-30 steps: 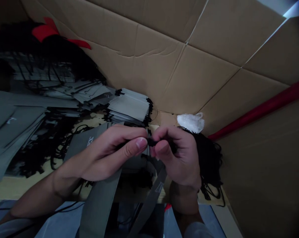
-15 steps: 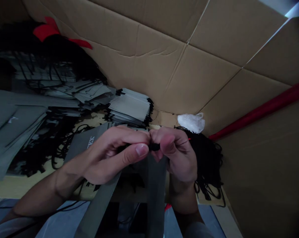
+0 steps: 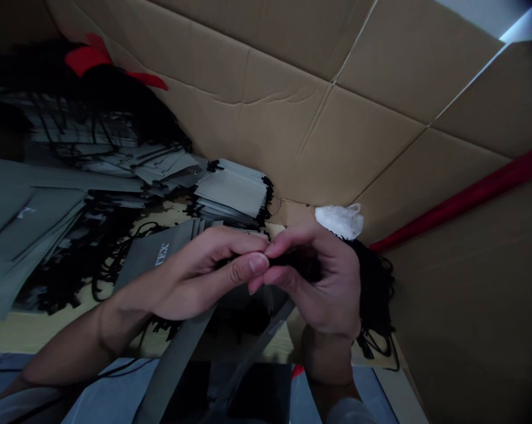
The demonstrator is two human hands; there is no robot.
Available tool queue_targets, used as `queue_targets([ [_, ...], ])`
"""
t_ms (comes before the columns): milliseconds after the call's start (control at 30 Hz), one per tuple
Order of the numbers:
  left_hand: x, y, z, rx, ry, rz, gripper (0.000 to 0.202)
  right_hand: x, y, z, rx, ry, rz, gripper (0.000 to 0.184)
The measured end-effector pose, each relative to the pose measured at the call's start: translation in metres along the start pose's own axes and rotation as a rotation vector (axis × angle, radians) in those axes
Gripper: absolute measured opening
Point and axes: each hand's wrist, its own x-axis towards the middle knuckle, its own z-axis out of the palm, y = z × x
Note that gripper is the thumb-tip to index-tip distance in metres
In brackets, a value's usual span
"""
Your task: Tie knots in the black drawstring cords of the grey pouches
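In the middle of the head view my two hands meet at the fingertips. My left hand pinches black cord between thumb and forefinger. My right hand closes thumb and fingers on the same black cord, which is dark and partly hidden in its curl. Below the hands hang grey flat bands, seemingly the sides of a grey bag; their upper ends are hidden. Just behind my left hand lies a grey printed piece with white letters.
A stack of grey flat pieces with black cord ends stands against the cardboard wall. More grey pieces pile up at left, under black cords with a red band. At right are a white plastic bag and a black cord bundle.
My right hand has shifted slightly right and turned, its thumb now pressing near the left fingertips. The right grey band has swung to a slant. My left hand has hardly moved.
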Motion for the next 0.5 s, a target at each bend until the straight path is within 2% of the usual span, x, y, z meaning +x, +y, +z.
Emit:
queue_targets([
  [133,-0.001,0.002,0.001,-0.022,0.005,-0.002,0.051,0.0,0.001,0.001,-0.045,0.069,0.078,0.03],
  [200,-0.001,0.001,0.002,-0.043,0.005,0.03,0.055,0.001,0.001,0.001,-0.094,0.101,0.069,0.031],
  [333,-0.001,0.0,0.003,0.005,0.036,0.072,0.055,0.004,-0.006,0.002,-0.048,0.084,0.051,0.025],
  [433,-0.001,-0.001,0.006,0.095,0.129,-0.004,0.054,-0.003,-0.023,0.003,-0.155,0.142,0.16,0.039],
  [500,0.0,-0.006,0.009,0.062,0.195,-0.044,0.056,-0.013,-0.037,0.006,-0.29,0.157,0.186,0.048],
])
